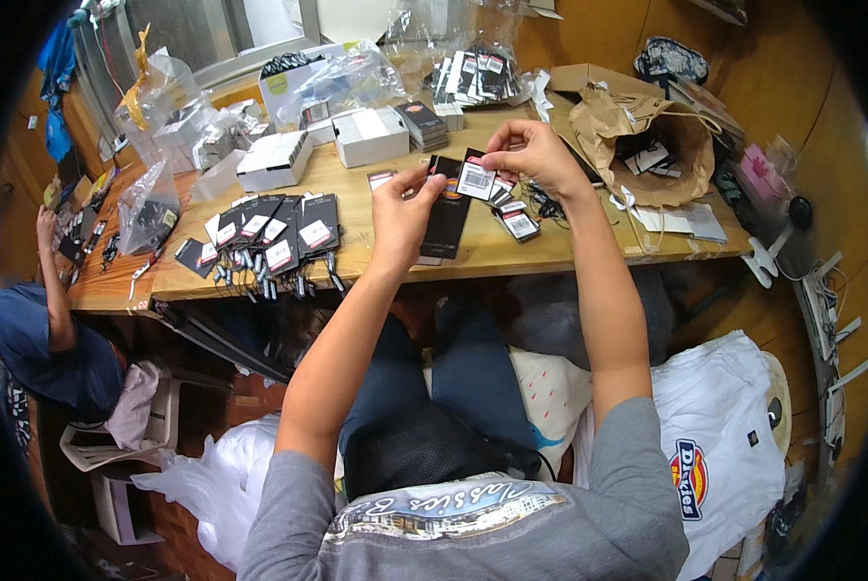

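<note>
My left hand [402,213] is closed, its thumb and fingers pinching the top of a long black hang tag [444,232] with a small coloured logo. Just to the right, my right hand [531,155] pinches a smaller black tag with a white barcode sticker [476,180]. The two tags are side by side, close together, over the table's near edge. Under and beside my right hand lie several small barcode tags [520,225] and a tangle of black strings [544,201]. Left of my left hand spreads a pile of black tags with white stickers [279,232], their strings hanging over the edge.
White boxes [371,137] and a stack of dark cards [422,126] stand behind on the wooden table [376,273]. A brown paper bag [647,145] with tags lies at right. Another person [46,329] sits at far left. A white T-shirt [720,445] is at lower right.
</note>
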Motion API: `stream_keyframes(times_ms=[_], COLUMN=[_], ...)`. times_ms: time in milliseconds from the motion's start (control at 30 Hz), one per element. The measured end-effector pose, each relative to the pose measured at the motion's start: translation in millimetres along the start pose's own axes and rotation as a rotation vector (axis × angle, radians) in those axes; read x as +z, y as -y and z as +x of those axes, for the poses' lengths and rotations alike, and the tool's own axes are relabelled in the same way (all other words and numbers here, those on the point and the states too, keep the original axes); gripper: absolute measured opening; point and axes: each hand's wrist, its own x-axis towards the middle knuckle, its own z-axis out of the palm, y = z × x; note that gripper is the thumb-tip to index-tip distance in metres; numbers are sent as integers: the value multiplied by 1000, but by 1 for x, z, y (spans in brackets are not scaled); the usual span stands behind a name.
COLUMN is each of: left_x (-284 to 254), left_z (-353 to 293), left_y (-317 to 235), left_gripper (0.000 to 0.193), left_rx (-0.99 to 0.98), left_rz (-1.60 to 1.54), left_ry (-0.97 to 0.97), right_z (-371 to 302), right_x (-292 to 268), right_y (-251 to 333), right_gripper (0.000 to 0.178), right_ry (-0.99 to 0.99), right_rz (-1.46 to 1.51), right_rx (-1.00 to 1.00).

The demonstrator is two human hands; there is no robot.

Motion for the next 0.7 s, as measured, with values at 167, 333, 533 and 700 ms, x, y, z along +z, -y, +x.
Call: stream_keyframes(times_ms=[167,333,533,700], left_x=[22,19,-6,-17], left_z=[-17,-26,-42,-49], left_y=[-8,-12,-20,-20], left_gripper=[20,18,20,22], left_rx=[-45,-12,-136,-162], left_rz=[-173,-105,-169,-208], left_ry=[48,77,42,57], right_z=[-10,3,3,18], right_x=[2,-58,-50,-90], right_y=[4,-68,-91,-95], right_gripper=[15,16,15,13], right_ry=[-55,-302,-301,-324], right_rz=[-313,-935,-1154,-557], right_rx=[-73,182,509,325])
